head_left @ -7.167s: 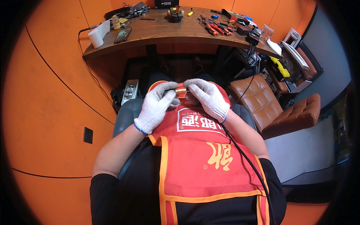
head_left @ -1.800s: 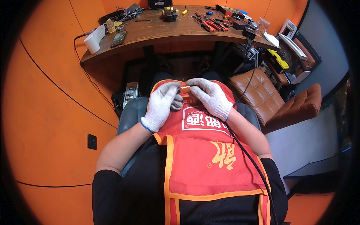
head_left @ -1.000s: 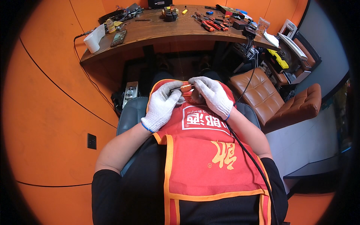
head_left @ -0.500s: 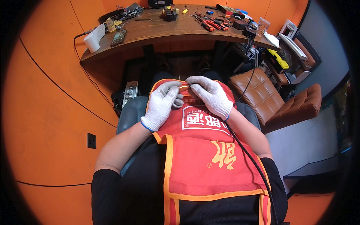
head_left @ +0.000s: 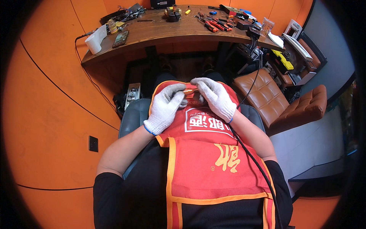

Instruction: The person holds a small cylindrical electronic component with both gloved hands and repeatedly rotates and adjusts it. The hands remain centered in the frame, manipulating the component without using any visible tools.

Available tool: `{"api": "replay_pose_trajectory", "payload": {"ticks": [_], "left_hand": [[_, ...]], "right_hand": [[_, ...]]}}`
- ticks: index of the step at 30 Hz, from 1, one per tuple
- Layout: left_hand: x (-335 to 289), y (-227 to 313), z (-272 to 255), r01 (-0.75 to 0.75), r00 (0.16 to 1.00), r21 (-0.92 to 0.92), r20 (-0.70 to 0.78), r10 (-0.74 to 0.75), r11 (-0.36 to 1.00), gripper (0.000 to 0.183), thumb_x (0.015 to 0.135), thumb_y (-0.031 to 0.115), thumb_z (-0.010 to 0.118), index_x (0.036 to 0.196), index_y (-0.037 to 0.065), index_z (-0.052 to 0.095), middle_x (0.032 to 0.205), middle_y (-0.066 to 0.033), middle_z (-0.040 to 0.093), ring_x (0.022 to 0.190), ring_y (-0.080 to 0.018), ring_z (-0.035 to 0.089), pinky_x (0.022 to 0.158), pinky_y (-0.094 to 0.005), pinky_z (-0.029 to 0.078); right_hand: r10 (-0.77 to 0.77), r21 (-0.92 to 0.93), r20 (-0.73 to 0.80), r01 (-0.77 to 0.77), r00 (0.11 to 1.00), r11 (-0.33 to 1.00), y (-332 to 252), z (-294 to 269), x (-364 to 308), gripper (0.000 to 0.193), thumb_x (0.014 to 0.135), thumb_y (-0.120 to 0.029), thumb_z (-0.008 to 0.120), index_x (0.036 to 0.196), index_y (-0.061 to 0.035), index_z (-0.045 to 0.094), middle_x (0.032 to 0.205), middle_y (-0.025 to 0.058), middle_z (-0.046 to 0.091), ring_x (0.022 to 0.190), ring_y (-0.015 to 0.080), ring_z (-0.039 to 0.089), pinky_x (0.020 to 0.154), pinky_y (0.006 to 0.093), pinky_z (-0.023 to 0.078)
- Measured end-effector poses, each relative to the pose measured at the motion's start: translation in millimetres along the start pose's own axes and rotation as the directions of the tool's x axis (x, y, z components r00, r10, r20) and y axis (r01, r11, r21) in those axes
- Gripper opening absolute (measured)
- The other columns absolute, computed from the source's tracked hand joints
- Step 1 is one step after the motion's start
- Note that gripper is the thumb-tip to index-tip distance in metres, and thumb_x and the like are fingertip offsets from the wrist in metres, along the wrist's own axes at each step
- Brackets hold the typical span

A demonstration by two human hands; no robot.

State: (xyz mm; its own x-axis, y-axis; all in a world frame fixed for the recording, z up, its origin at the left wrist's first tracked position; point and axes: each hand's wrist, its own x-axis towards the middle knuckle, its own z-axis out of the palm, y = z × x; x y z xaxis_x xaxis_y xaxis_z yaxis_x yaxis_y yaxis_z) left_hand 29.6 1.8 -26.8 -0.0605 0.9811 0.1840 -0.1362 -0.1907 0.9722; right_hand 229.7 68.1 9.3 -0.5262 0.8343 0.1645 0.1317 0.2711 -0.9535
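Observation:
A small, slim copper-brown piece (head_left: 189, 91) with a pale glint along it lies across the gap between my hands, above my lap. My left hand (head_left: 164, 108), in a white knit glove with a blue cuff edge, pinches its left end between thumb and fingers. At the opposite end, my right hand (head_left: 216, 98), gloved the same way, has its fingers closed round the piece. Both fingertips hide its ends, and it is too small to name its kind. Beneath the hands is the red apron (head_left: 225, 187) with orange trim that I wear.
Ahead stands a wooden desk (head_left: 160, 30) with red-handled pliers (head_left: 217, 26), a phone (head_left: 121, 39) and a paper roll (head_left: 94, 43). A brown padded chair (head_left: 263, 95) is at my right. A black cable (head_left: 251, 156) runs across my apron.
My left fingers have shifted their pinch, and my right fingers have moved slightly right. More of the copper-brown piece shows between them now.

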Motion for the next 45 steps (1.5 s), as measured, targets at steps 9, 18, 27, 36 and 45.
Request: {"api": "replay_pose_trajectory", "payload": {"ticks": [9,18,27,36,45], "left_hand": [[0.9,2.1,-4.9,0.093,0.995,-0.002,0.025,-0.093,0.996,0.03,0.105,0.013,0.057,0.13,-0.001,0.06,0.104,-0.0089,0.069,0.088,-0.014,0.069,0.081,-0.0271,0.058],[1.0,2.3,-1.8,0.049,0.999,0.015,0.009,-0.049,0.999,0.03,0.104,0.013,0.058,0.131,-0.001,0.059,0.104,-0.0085,0.068,0.087,-0.0131,0.069,0.082,-0.0271,0.058],[-1.0,-2.0,2.2,-0.06,0.998,0.062,-0.003,0.06,0.996,0.029,0.104,0.012,0.058,0.13,-0.001,0.06,0.103,-0.008,0.068,0.084,-0.0125,0.068,0.078,-0.0264,0.058],[0.0,-4.7,-0.3,-0.079,0.997,0.066,-0.017,0.081,0.995,0.028,0.104,0.012,0.057,0.129,-0.002,0.061,0.106,-0.0081,0.069,0.086,-0.0131,0.069,0.08,-0.0267,0.058],[2.3,-1.6,-6.8,0.071,0.997,0.017,-0.006,-0.07,0.997,0.028,0.102,0.01,0.062,0.127,-0.004,0.06,0.11,-0.0101,0.068,0.093,-0.014,0.068,0.085,-0.0277,0.059]], "right_hand": [[-0.108,-0.097,0.002,0.108,0.994,0.989,3.8,3.2,1.6,0.03,0.107,-0.023,0.055,0.123,0.0002,0.065,0.103,0.0074,0.069,0.091,0.0076,0.062,0.082,0.0232,0.053],[-0.126,-0.039,0.02,0.127,0.992,0.991,5.5,6.7,3.3,0.033,0.108,-0.026,0.054,0.124,0.0002,0.064,0.097,0.0035,0.068,0.085,0.008,0.062,0.075,0.0221,0.051],[0.084,0.09,0.108,-0.094,0.991,0.992,1.2,-2.6,0.1,0.031,0.106,-0.022,0.056,0.126,0.0004,0.063,0.106,0.0062,0.067,0.088,0.0088,0.059,0.079,0.0221,0.05],[0.065,0.128,0.074,-0.074,0.995,0.989,1.9,0.1,0.0,0.033,0.107,-0.025,0.055,0.128,-0.0007,0.062,0.101,0.0055,0.067,0.088,0.0085,0.061,0.079,0.022,0.05],[-0.15,-0.107,0.083,0.159,0.985,0.981,0.6,5.6,0.8,0.033,0.105,-0.021,0.057,0.13,0.0003,0.062,0.108,0.0075,0.068,0.094,0.0104,0.064,0.084,0.0244,0.052]]}}
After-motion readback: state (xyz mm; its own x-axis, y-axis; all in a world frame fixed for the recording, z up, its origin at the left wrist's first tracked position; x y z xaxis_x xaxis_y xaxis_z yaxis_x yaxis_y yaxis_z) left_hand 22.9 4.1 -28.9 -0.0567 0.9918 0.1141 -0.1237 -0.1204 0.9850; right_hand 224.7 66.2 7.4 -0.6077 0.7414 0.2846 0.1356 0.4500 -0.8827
